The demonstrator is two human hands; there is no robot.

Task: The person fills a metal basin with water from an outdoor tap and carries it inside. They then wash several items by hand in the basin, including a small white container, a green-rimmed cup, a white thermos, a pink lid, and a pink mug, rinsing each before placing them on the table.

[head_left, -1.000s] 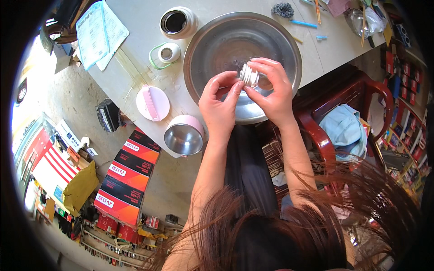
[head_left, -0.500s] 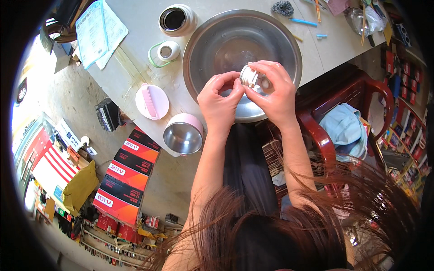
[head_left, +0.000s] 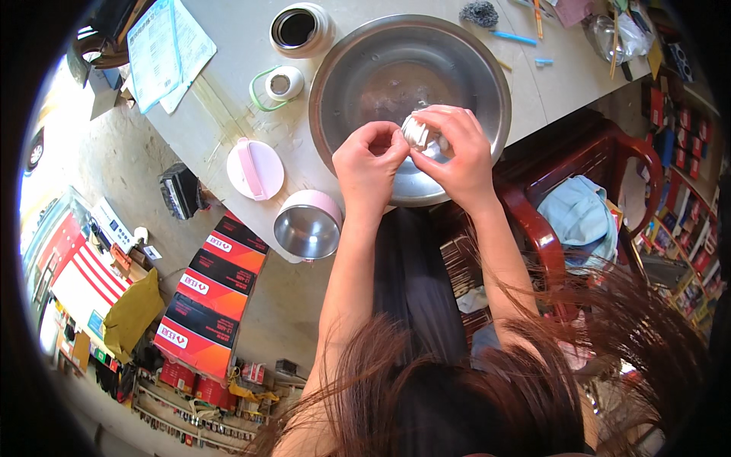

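Over the steel basin [head_left: 343, 85], my right hand [head_left: 461, 156] holds a small white round stopper with ridged sides [head_left: 415, 132], its fingers curled around the right side. My left hand [head_left: 367, 169] is closed in a pinch, thumb and forefinger tips right at the stopper's left edge. Whatever those tips grip is hidden. To the left of the basin lie a pink and white lid with a strap [head_left: 266, 179] and a pink bowl with a steel inside [head_left: 324, 202]. Behind them are a white cap with a green loop [head_left: 283, 84] and an open white flask [head_left: 316, 38].
Papers [head_left: 164, 61] lie at the table's far left. A steel scourer [head_left: 480, 13] and a blue pen [head_left: 514, 37] are behind the basin on the right. A dark red wooden chair [head_left: 533, 221] with a light blue cloth [head_left: 579, 213] stands close to my right arm.
The stopper has turned slightly in my right hand. My left fingertips have shifted a little along its edge and drawn closer together. The other things stay where they were.
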